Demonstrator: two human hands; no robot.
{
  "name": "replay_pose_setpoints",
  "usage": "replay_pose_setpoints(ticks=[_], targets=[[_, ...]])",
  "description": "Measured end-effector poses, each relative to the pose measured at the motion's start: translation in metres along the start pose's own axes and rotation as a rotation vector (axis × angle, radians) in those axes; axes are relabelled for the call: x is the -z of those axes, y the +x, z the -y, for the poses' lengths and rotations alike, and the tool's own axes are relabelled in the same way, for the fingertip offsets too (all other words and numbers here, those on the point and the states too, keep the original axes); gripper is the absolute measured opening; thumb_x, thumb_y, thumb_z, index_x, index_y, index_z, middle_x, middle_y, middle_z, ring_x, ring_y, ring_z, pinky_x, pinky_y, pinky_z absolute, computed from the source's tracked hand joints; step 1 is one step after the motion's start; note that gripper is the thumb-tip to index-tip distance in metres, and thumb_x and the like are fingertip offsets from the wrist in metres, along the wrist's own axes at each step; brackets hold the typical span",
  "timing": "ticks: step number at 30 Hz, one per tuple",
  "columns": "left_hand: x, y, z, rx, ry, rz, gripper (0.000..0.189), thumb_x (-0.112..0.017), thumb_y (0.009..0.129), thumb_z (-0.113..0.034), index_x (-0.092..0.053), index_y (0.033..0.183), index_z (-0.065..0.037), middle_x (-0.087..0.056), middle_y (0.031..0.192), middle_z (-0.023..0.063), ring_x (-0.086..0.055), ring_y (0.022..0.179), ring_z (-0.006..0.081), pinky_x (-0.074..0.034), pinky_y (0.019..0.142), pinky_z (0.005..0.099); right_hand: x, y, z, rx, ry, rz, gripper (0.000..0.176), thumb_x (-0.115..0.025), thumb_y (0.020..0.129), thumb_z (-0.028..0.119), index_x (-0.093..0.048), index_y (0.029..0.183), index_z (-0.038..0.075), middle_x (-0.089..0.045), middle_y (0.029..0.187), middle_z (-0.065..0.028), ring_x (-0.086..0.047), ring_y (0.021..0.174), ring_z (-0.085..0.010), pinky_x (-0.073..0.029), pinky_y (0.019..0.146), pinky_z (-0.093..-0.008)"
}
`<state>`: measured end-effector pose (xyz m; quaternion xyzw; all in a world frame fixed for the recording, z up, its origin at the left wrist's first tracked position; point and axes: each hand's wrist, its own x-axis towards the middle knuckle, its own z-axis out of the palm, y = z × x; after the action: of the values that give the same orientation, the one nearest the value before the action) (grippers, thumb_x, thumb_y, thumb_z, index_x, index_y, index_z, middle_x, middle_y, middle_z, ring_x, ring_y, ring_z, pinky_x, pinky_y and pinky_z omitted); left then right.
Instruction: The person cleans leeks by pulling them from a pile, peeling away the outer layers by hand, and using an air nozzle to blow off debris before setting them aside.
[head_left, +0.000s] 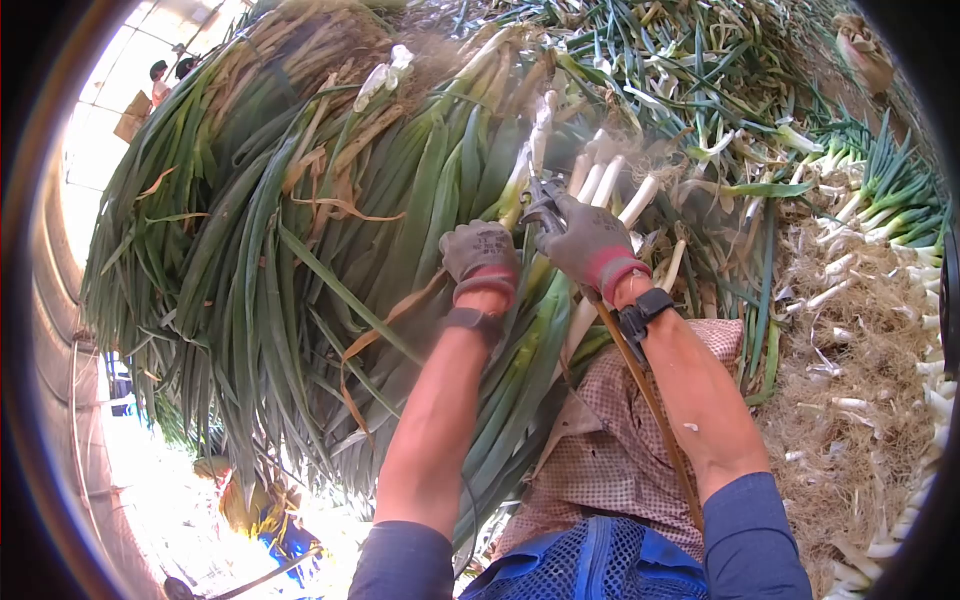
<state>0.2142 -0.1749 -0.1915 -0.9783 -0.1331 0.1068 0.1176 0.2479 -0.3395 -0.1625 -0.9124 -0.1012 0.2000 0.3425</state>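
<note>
My left hand (482, 258), in a grey glove with a red cuff, is closed round a green onion (516, 190). Its pale shaft points away from me, and the part inside my fist is hidden. Close beside it, my right hand (592, 246), gloved alike, is closed on a metal air gun (541, 203) held against the shaft. A brown hose (645, 385) runs from under that hand down along my right forearm. Just beyond the right hand, several white onion ends (605, 182) stick out. Blur or dust hangs around the shaft's tip.
A large heap of green onions (270, 230) fills the left side. Stripped leaves (680, 60) lie scattered at the back. On the right are dry roots and peelings (840, 330), with a bunch of cleaned onions (895, 200) behind. A checked cloth (610, 440) covers my lap.
</note>
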Motion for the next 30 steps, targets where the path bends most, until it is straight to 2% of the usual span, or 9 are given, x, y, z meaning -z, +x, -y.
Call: replay_pose_setpoints(ticks=[5, 8, 11, 15, 19, 23, 24, 27, 30], targets=[[-0.007, 0.006, -0.007, 0.060, 0.014, -0.032, 0.026, -0.073, 0.093, -0.033, -0.081, 0.110, -0.015, -0.080, 0.107, 0.0100, -0.078, 0.101, 0.0310, -0.054, 0.083, 0.0466, -0.005, 0.002, 0.002, 0.008, 0.009, -0.029, 0.073, -0.070, 0.090, 0.038, -0.056, 0.158, 0.015, -0.077, 0.111, -0.0266, -0.073, 0.107, -0.0442, -0.056, 0.098, -0.0494], [-0.005, 0.007, -0.009, 0.108, -0.032, -0.027, 0.025, -0.074, 0.093, -0.033, -0.079, 0.109, -0.014, -0.081, 0.105, 0.0119, -0.079, 0.099, 0.0316, -0.055, 0.080, 0.0460, 0.003, -0.033, 0.001, -0.008, 0.121, 0.023, 0.072, -0.068, 0.089, 0.035, -0.056, 0.155, 0.008, -0.076, 0.113, -0.0287, -0.073, 0.109, -0.0464, -0.056, 0.100, -0.0516], [0.006, 0.007, -0.008, 0.110, -0.129, -0.010, 0.024, -0.072, 0.093, -0.030, -0.077, 0.109, -0.013, -0.081, 0.105, 0.0145, -0.080, 0.099, 0.0332, -0.058, 0.079, 0.0467, -0.004, -0.049, -0.004, -0.018, 0.104, 0.033, 0.076, -0.069, 0.090, 0.036, -0.052, 0.159, 0.010, -0.076, 0.111, -0.0293, -0.073, 0.108, -0.0463, -0.056, 0.099, -0.0508], [0.021, -0.008, -0.010, 0.126, -0.194, 0.030, 0.021, -0.070, 0.096, -0.024, -0.077, 0.113, -0.015, -0.082, 0.106, 0.0127, -0.080, 0.101, 0.0316, -0.058, 0.083, 0.0458, -0.005, -0.026, -0.016, -0.044, 0.083, -0.109, 0.079, -0.073, 0.088, 0.037, -0.051, 0.162, 0.018, -0.078, 0.107, -0.0258, -0.076, 0.102, -0.0410, -0.057, 0.096, -0.0471], [0.018, -0.012, -0.007, 0.089, -0.160, 0.036, 0.021, -0.069, 0.096, -0.025, -0.081, 0.109, -0.015, -0.082, 0.103, 0.0113, -0.081, 0.097, 0.0314, -0.060, 0.077, 0.0463, 0.010, -0.008, -0.016, -0.056, 0.106, -0.036, 0.060, -0.067, 0.088, 0.037, -0.065, 0.142, 0.012, -0.076, 0.119, -0.0265, -0.073, 0.110, -0.0445, -0.056, 0.100, -0.0494], [0.017, -0.023, -0.005, 0.033, -0.116, 0.024, 0.020, -0.070, 0.096, -0.026, -0.085, 0.104, -0.016, -0.083, 0.100, 0.0089, -0.081, 0.095, 0.0308, -0.061, 0.072, 0.0458, 0.010, 0.012, -0.018, -0.033, 0.077, -0.123, 0.062, -0.065, 0.087, 0.035, -0.064, 0.145, 0.013, -0.074, 0.126, -0.0261, -0.070, 0.120, -0.0442, -0.054, 0.105, -0.0488], [0.016, -0.026, -0.005, 0.030, -0.104, 0.018, 0.020, -0.070, 0.095, -0.027, -0.085, 0.104, -0.016, -0.083, 0.099, 0.0089, -0.081, 0.094, 0.0306, -0.060, 0.072, 0.0456, 0.011, 0.020, -0.018, -0.079, 0.019, -0.104, 0.064, -0.064, 0.087, 0.034, -0.064, 0.148, 0.015, -0.072, 0.134, -0.0254, -0.068, 0.124, -0.0442, -0.053, 0.108, -0.0474], [0.014, -0.034, -0.006, 0.022, -0.068, 0.000, 0.020, -0.071, 0.095, -0.028, -0.085, 0.103, -0.017, -0.083, 0.098, 0.0082, -0.081, 0.092, 0.0295, -0.059, 0.070, 0.0449, 0.018, 0.026, -0.020, -0.127, 0.065, -0.044, 0.064, -0.065, 0.086, 0.036, -0.064, 0.147, 0.017, -0.070, 0.138, -0.0235, -0.067, 0.126, -0.0441, -0.052, 0.109, -0.0467], [0.012, -0.039, -0.006, 0.021, -0.031, -0.006, 0.019, -0.071, 0.095, -0.028, -0.085, 0.103, -0.018, -0.083, 0.096, 0.0066, -0.081, 0.090, 0.0276, -0.058, 0.068, 0.0436, 0.015, 0.014, -0.021, -0.087, 0.041, -0.048, 0.069, -0.074, 0.087, 0.042, -0.064, 0.152, 0.019, -0.076, 0.125, -0.0199, -0.073, 0.115, -0.0376, -0.055, 0.104, -0.0429]])
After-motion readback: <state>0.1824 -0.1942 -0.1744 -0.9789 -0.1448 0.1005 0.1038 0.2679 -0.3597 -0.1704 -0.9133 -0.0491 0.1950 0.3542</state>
